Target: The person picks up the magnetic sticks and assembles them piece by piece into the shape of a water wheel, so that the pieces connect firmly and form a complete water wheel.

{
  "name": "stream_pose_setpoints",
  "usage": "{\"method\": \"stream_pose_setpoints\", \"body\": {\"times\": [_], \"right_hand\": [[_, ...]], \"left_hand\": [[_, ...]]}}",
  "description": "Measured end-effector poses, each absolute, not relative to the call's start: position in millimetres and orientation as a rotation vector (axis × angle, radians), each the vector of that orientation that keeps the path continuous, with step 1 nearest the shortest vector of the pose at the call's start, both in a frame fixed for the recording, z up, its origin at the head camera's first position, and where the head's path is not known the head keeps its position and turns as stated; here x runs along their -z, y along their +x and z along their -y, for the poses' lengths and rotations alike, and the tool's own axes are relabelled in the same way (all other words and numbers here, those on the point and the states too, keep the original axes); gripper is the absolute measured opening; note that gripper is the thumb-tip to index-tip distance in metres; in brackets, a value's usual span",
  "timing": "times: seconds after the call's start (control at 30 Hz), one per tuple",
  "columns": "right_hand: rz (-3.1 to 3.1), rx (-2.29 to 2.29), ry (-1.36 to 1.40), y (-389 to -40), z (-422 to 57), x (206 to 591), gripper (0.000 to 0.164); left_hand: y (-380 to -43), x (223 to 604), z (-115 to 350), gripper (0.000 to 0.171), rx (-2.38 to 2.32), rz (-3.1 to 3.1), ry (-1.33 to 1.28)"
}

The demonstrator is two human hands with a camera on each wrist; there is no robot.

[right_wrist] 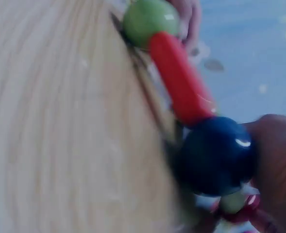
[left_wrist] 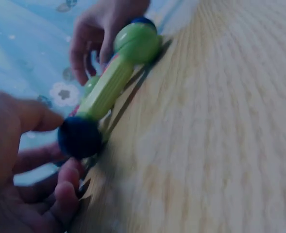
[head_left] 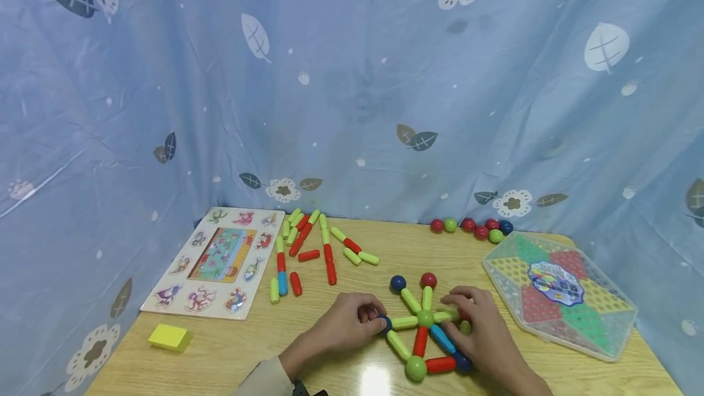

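Observation:
A wheel-like figure of rods and balls lies on the table, with a light green ball (head_left: 426, 318) at its hub. My left hand (head_left: 352, 321) pinches the dark blue ball (left_wrist: 79, 137) at its left corner between thumb and fingers. On the right side, my right hand (head_left: 484, 335) curls round a dark red ball (head_left: 466, 308), partly hidden by the fingers. Another dark blue ball (right_wrist: 216, 155) sits beside that palm, joined by a red rod (right_wrist: 180, 77) to a green ball (head_left: 415, 368) at the front. A blue rod (head_left: 442, 340) runs from the hub.
Several loose green and red rods (head_left: 309, 255) lie left of centre, beside a sea-animal puzzle board (head_left: 156, 298). A yellow block (head_left: 169, 337) is at the left front. Loose balls (head_left: 481, 233) lie along the back, near a clear hexagonal game box (head_left: 555, 283).

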State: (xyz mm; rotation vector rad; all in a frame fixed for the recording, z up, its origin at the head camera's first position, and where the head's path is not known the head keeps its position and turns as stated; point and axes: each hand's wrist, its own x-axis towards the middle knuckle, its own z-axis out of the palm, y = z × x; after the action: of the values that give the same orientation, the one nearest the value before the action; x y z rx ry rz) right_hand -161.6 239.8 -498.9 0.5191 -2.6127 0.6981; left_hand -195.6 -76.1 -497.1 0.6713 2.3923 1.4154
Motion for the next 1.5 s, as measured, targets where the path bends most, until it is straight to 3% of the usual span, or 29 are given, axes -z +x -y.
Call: {"method": "stream_pose_setpoints", "body": {"times": [0.2, 0.37, 0.53, 0.67, 0.8, 1.0, 1.17, 1.33, 1.5], "right_hand": [[2.596, -1.015, 0.217, -165, -250, 514, 0.047], [2.51, -1.314, 0.334, -169, -253, 516, 0.037], [2.452, -1.415, 0.394, -171, -252, 517, 0.034], [2.458, -1.428, 0.397, -172, -252, 518, 0.032], [2.48, -1.418, 0.385, -172, -252, 519, 0.032], [2.482, -1.413, 0.376, -172, -253, 519, 0.032], [2.491, -1.394, 0.372, -171, -253, 517, 0.032], [2.486, -1.382, 0.366, -170, -255, 515, 0.032], [2.486, -1.377, 0.364, -168, -255, 516, 0.032]], "left_hand": [[-197, 499, 92, 0.014, -1.382, -2.171, 0.882], [-208, 497, 120, 0.023, -1.512, -2.103, 0.896], [-228, 498, 149, 0.03, -1.631, -2.538, 0.726], [-240, 502, 159, 0.04, -1.342, -2.901, 0.704], [-247, 507, 159, 0.03, -1.046, -2.998, 0.816], [-246, 507, 155, 0.011, -0.98, -3.037, 0.794], [-228, 501, 135, 0.012, -1.299, -2.931, 0.58], [-203, 494, 95, 0.021, -1.715, -2.444, 0.433], [-183, 498, 68, 0.021, -1.766, -2.273, 0.327]]}}
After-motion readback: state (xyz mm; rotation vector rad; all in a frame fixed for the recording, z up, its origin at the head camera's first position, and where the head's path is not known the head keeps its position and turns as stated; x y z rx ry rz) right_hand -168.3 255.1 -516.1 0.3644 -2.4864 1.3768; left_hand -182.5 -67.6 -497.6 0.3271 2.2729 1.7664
